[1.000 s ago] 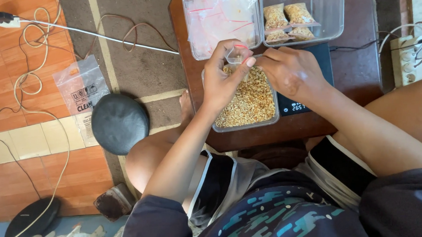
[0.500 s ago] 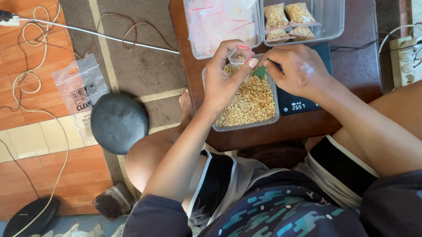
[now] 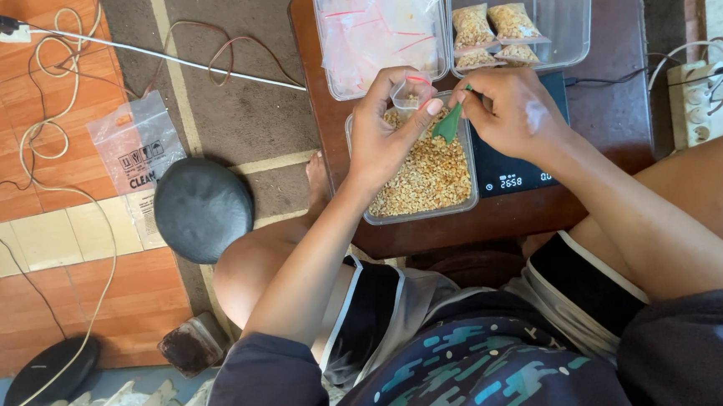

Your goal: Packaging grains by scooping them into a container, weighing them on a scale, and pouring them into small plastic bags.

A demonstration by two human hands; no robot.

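Observation:
My left hand point(image 3: 387, 133) pinches a small clear zip bag point(image 3: 410, 91) open over a clear tub of tan grains point(image 3: 430, 178). My right hand point(image 3: 513, 112) grips a small green scoop point(image 3: 449, 123), its bowl tilted down just right of the bag's mouth. The tub sits on a black digital scale point(image 3: 514, 166) with a lit display, on a dark brown table point(image 3: 601, 109).
Behind the tub stand a clear box of empty zip bags point(image 3: 376, 28) and a clear box with filled grain bags point(image 3: 506, 28). A power strip point(image 3: 703, 90) lies at the right. On the floor are cables, a plastic bag point(image 3: 135, 151) and a black round lid point(image 3: 202, 210).
The green scoop has come out from under my right hand and now shows next to the bag's mouth. Both hands stay over the tub.

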